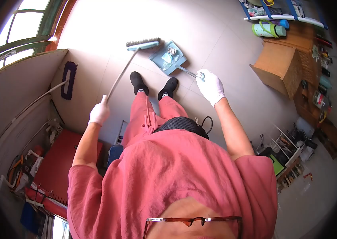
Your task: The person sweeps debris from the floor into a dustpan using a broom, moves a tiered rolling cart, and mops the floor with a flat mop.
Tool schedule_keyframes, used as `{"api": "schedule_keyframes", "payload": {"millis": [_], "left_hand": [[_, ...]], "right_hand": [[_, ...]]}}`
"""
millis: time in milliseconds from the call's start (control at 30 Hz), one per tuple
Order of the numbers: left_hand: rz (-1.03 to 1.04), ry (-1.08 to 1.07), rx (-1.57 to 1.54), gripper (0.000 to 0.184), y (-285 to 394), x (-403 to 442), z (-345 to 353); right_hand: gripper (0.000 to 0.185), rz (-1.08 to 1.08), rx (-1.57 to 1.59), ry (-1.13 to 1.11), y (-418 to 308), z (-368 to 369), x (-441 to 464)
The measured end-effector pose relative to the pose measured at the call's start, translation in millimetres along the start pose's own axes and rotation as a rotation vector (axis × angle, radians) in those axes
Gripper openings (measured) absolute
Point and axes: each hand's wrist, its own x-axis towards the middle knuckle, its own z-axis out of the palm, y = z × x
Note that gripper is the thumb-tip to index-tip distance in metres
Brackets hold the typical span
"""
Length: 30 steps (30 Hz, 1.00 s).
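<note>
My left hand [99,111], in a white glove, is wrapped round the upper end of a long-handled broom [117,79]. The broom's light blue head, with grey bristles, lies on the floor just left of the dustpan. In a white glove too, my right hand [210,85] grips the handle of a light blue dustpan [180,59]. Its pan rests on the floor in front of my shoes and holds some crumpled, pale litter [171,51]. Broom head and pan are close together; whether they touch I cannot tell.
A flat mop [70,79] with a dark purple head leans at the left wall beside a red surface [59,159]. At right stand a cardboard box [276,65], a green bottle [266,30] and a shelf [284,18]. A window [21,24] is at upper left.
</note>
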Motion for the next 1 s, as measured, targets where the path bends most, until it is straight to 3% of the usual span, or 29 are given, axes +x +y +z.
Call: {"api": "schedule_keyframes", "payload": {"millis": [100, 167, 267, 433, 533, 667, 800, 967, 1000], "left_hand": [[0.002, 0.143, -0.075, 0.045, -32, -10, 6], [-0.092, 0.128, -0.236, 0.045, -39, -5, 10], [-0.291, -0.025, -0.476, 0.047, 4, -4, -16], [-0.185, -0.133, -0.490, 0.050, 26, 48, 78], [-0.079, -0.156, -0.428, 0.041, 68, 11, 90], [0.149, -0.125, -0.402, 0.027, 63, 6, 141], [0.193, -0.063, -0.576, 0.031, 62, -54, 89], [-0.043, -0.028, -0.461, 0.046, 40, -69, 51], [-0.154, -0.106, -0.458, 0.046, 58, -67, 27]], "right_hand": [[0.020, -0.043, -0.023, 0.024, 7, -9, -7], [0.020, -0.055, -0.037, 0.029, 9, -15, -8], [0.020, -0.071, -0.066, 0.010, 11, -23, -3], [0.018, -0.072, -0.175, -0.042, 8, -23, 7], [0.016, -0.096, -0.202, -0.036, 3, -25, 15], [0.015, -0.097, -0.221, -0.030, 0, -22, 22], [0.015, -0.076, -0.252, -0.069, 0, -28, 21], [0.017, -0.093, -0.253, -0.062, 4, -26, 23], [0.018, -0.089, -0.241, -0.060, 5, -25, 25]]}}
